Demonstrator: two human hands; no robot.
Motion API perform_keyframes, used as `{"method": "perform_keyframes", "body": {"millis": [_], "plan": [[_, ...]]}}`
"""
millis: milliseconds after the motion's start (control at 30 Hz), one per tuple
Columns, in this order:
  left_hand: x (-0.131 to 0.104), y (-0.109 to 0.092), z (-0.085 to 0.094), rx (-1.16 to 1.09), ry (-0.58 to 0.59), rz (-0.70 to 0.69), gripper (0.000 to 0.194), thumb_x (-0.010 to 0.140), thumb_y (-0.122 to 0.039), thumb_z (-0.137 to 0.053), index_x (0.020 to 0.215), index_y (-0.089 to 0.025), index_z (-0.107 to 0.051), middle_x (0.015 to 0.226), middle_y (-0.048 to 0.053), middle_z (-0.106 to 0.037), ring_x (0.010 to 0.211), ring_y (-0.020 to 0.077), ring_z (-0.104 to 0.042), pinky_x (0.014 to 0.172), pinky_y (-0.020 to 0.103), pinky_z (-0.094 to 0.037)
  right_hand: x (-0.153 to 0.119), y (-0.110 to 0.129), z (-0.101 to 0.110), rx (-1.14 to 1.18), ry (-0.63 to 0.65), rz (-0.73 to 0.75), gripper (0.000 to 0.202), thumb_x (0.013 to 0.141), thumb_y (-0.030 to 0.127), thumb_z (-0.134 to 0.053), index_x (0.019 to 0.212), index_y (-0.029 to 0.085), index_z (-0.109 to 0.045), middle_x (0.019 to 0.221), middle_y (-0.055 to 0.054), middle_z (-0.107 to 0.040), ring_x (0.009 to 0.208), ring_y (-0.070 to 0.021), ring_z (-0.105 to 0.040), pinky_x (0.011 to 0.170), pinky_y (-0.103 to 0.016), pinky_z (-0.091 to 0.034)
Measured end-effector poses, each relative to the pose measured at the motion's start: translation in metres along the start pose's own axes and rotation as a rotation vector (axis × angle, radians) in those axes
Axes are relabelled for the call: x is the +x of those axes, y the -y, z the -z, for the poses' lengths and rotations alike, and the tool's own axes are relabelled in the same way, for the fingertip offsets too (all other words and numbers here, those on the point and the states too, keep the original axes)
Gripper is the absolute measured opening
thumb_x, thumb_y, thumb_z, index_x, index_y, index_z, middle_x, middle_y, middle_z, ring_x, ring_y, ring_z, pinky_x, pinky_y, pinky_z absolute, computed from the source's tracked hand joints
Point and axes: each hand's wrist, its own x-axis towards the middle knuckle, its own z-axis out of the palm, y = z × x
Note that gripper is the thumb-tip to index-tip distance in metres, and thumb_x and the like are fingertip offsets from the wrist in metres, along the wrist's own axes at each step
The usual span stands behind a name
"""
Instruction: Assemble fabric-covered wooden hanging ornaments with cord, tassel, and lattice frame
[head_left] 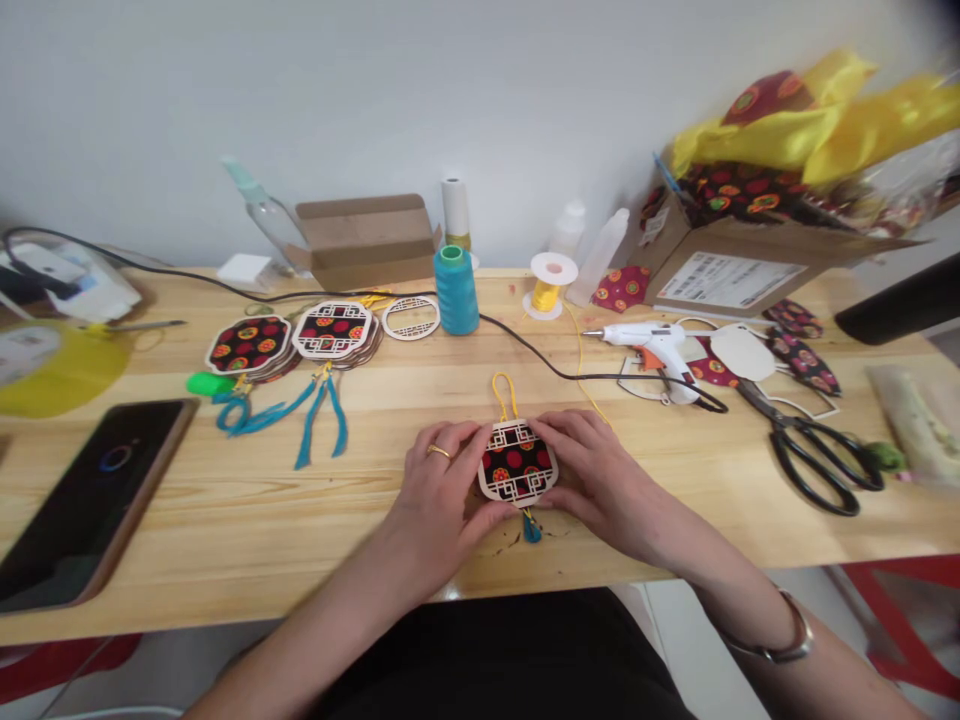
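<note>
A patterned ornament (517, 463) with a pale lattice frame over dark red-dotted fabric lies between my hands near the table's front edge. A yellow cord loop (505, 396) rises from its top, and a short teal tassel (532, 528) sticks out below. My left hand (448, 480) grips its left edge, fingers at the upper corner and thumb at the bottom. On the right edge, my right hand (592, 475) holds it the same way. Similar ornaments are stacked at the left, one stack topped by a lattice piece (332, 331), with teal tassels (321, 415) hanging forward.
Behind stand a teal thread cone (456, 292) and a yellow thread spool (553, 287). A white glue gun (660, 350) and black scissors (814, 455) lie at the right, before a cardboard box (720, 265). A phone (94, 500) lies left. A black cable crosses the table.
</note>
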Motion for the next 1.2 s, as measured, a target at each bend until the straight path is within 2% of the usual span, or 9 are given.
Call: {"method": "perform_keyframes", "body": {"millis": [167,600,1200], "plan": [[0.0012,-0.0016,0.0015,-0.003,0.021,0.015,0.059,0.083,-0.040,-0.063,0.131,-0.014,-0.043,0.121,0.013,-0.047,0.114,0.0291,-0.040,0.099,0.050,-0.041,-0.0002,-0.0006,-0.0006,0.009,0.000,0.012,0.058,0.087,0.029,-0.061,0.139,0.022,-0.038,0.130,-0.010,-0.048,0.122,-0.0262,-0.038,0.106,-0.049,-0.038],[0.0017,-0.0020,0.0003,-0.012,0.009,0.024,0.057,0.083,-0.039,-0.063,0.130,-0.014,-0.045,0.121,0.013,-0.047,0.112,0.0301,-0.041,0.096,0.052,-0.042,-0.0001,-0.0043,-0.0015,-0.022,-0.017,0.037,0.059,0.085,0.030,-0.063,0.138,0.018,-0.042,0.128,-0.011,-0.049,0.120,-0.0256,-0.039,0.105,-0.045,-0.038],[0.0029,-0.0042,0.0008,-0.044,0.003,0.050,0.056,0.082,-0.039,-0.063,0.131,-0.019,-0.043,0.120,0.011,-0.047,0.112,0.0296,-0.042,0.097,0.052,-0.042,-0.0014,-0.0077,-0.0050,-0.008,-0.035,0.036,0.060,0.083,0.032,-0.065,0.137,0.020,-0.043,0.129,-0.010,-0.050,0.121,-0.0263,-0.040,0.104,-0.046,-0.038]]}}
